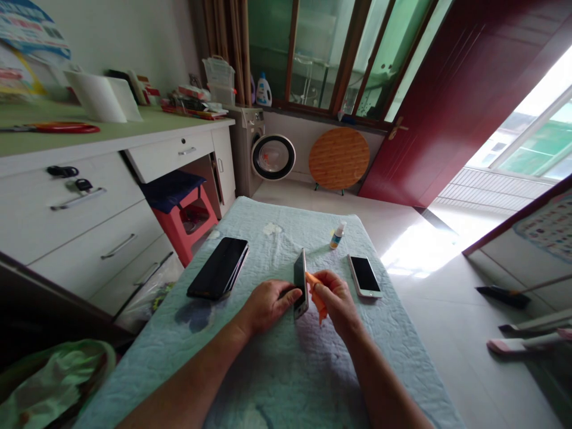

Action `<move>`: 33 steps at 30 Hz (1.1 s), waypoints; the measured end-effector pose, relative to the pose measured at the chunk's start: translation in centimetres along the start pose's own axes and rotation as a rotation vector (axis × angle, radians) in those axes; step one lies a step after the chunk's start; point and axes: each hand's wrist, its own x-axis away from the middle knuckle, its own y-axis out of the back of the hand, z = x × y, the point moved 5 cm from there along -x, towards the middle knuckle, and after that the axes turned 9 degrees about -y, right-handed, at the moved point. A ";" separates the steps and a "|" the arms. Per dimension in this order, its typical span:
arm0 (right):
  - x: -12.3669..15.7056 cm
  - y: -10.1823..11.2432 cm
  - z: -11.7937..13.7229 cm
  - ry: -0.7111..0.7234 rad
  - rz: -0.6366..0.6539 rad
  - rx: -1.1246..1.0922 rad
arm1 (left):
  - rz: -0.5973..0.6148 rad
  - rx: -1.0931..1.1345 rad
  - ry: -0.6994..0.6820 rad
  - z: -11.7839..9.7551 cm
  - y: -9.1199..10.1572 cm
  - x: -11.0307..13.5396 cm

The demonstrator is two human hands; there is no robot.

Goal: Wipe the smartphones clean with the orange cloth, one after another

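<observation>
My left hand [270, 305] grips a smartphone [301, 285] that stands on its long edge, its dark screen turned to the left. The thumb lies across the lower end of the screen. On the phone's other side, my right hand [336, 301] pinches an orange cloth [318, 301] against its edge or back. Left of my hands lies a stack of dark phones [218, 268]. To the right rests a white phone [364, 276] with a black screen, face up. A small spray bottle [338, 235] stands upright beyond my right hand.
A pale blue quilted cloth [268, 381] covers the table. At the left are a drawer cabinet [89, 208], a red stool [190, 223] and a lined bin [58, 381]. Behind stand a washing machine [248, 134] with its door open and a round wooden tabletop [338, 158].
</observation>
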 end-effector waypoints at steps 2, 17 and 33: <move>0.0 -0.4 -0.3 -0.015 0.020 -0.002 | -0.061 0.040 0.049 0.5 0.4 0.0; 0.0 -2.1 -1.0 -0.073 0.044 0.207 | -0.412 0.151 0.127 2.9 2.4 0.3; -0.9 -0.1 -2.0 -0.160 -0.088 0.221 | -0.364 0.253 0.285 4.8 0.9 0.3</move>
